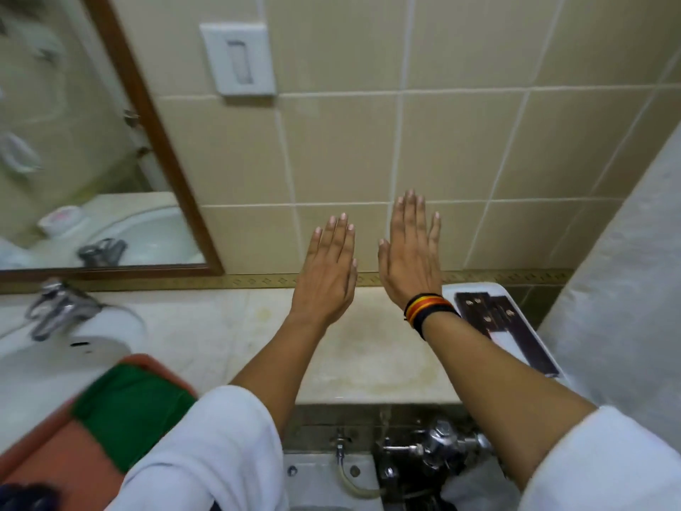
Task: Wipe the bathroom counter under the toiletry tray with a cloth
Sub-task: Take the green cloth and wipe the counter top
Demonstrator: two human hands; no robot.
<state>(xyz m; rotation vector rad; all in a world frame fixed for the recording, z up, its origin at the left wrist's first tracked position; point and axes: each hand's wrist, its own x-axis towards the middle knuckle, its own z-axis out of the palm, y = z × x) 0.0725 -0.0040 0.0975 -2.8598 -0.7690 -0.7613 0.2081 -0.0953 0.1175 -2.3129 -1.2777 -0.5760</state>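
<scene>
Both my hands are raised flat above the counter, palms down, fingers straight and close together, holding nothing. My left hand [326, 267] is just left of my right hand [411, 252], which wears a striped wristband. Below them lies the stained beige counter [353, 348]. A white tray [451, 293] with dark brown rectangular pieces on it sits at the counter's right end, partly behind my right forearm. A green cloth [129, 407] lies folded on an orange-red tray [59, 455] at the lower left.
A white sink [73, 348] with a chrome tap [55, 307] is on the left, under a wood-framed mirror [73, 142]. A tiled wall with a white switch plate [239, 59] is behind. Chrome flush valve plumbing [435, 448] sits below the counter edge. A pale wall [626, 289] closes the right.
</scene>
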